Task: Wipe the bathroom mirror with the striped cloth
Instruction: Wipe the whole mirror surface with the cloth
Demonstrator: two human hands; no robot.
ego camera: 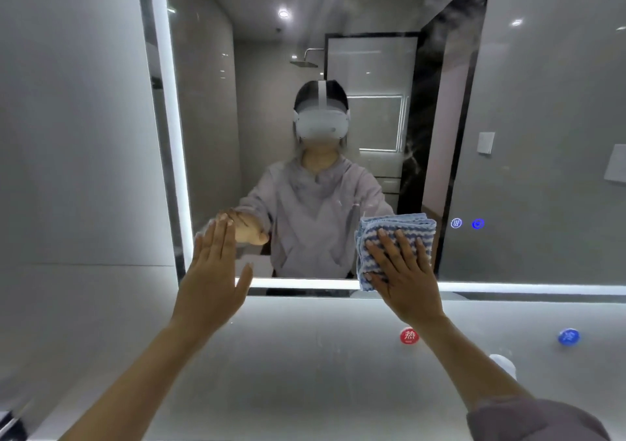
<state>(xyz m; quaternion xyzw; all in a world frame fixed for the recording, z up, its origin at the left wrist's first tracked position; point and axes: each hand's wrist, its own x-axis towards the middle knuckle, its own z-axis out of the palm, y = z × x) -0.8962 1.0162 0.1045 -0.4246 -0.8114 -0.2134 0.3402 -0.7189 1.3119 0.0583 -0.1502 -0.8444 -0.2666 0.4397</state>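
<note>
Half of the folded striped cloth [396, 225] is hidden beneath the right grip [403, 271], whose straight, spread fingers press it to the mirror [338, 68]; blue-and-white bands show above. The left grip [211, 271] lies flat, fingers straight.

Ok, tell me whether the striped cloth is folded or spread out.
Folded: the striped cloth shows stacked layered edges under the right hand.

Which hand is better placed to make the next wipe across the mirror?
Right. The right hand presses the folded striped cloth flat against the mirror near its lower edge, fingers spread and straight. The left hand is bare, its fingertips only touching the glass.
</note>
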